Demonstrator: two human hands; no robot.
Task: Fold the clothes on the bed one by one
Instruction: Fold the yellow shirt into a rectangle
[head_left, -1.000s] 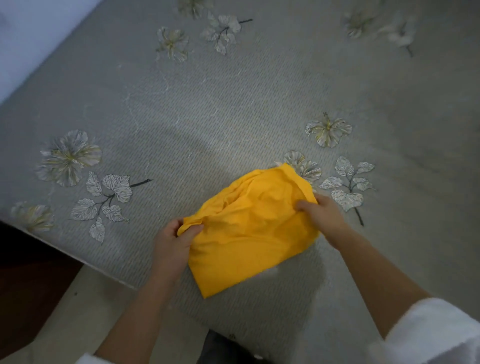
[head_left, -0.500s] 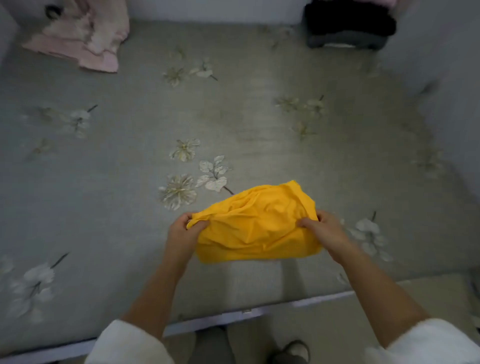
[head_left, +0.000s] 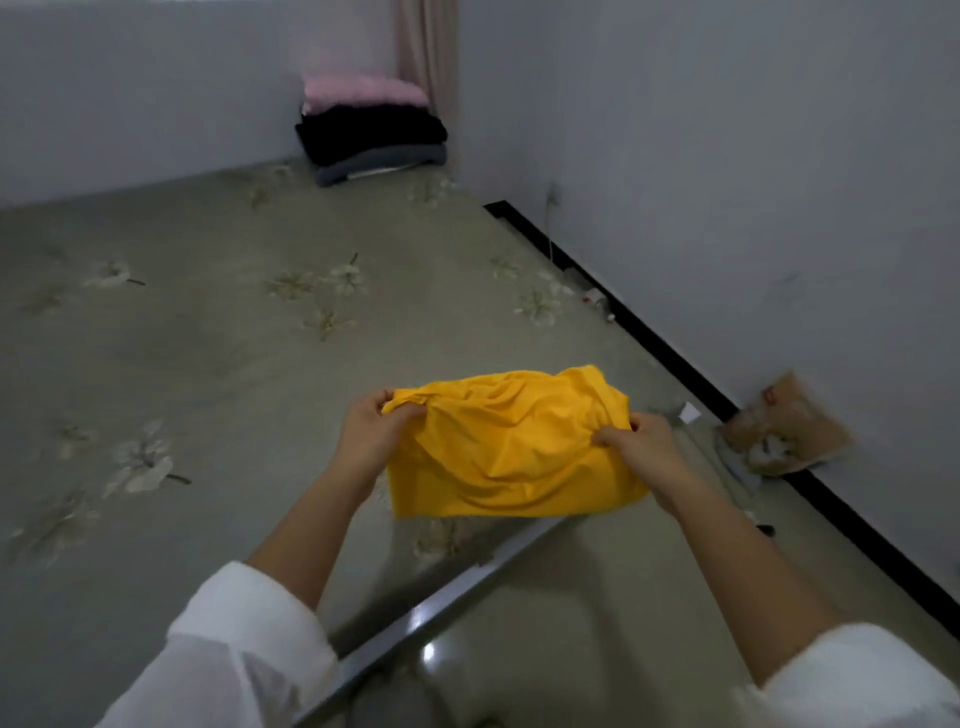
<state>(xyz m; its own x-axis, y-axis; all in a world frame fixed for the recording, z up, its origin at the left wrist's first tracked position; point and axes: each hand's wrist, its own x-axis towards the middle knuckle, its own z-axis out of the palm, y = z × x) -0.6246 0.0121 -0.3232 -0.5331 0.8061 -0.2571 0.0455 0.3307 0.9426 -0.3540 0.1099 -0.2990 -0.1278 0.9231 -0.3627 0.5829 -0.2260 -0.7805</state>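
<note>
A folded yellow garment hangs between both my hands above the near right corner of the bed, which has a grey sheet with a flower print. My left hand pinches its upper left corner. My right hand grips its right edge. The cloth is bunched and creased along the top, and its lower edge hangs free over the bed's edge.
A stack of folded clothes, pink on black on grey, sits in the bed's far corner against the wall. A metal bed rail runs along the near edge. A brown paper bag and small litter lie on the floor by the right wall.
The yellow garment has been lifted off the bed and carried to the right. My head turned right, so the far stack and right wall came into view.
</note>
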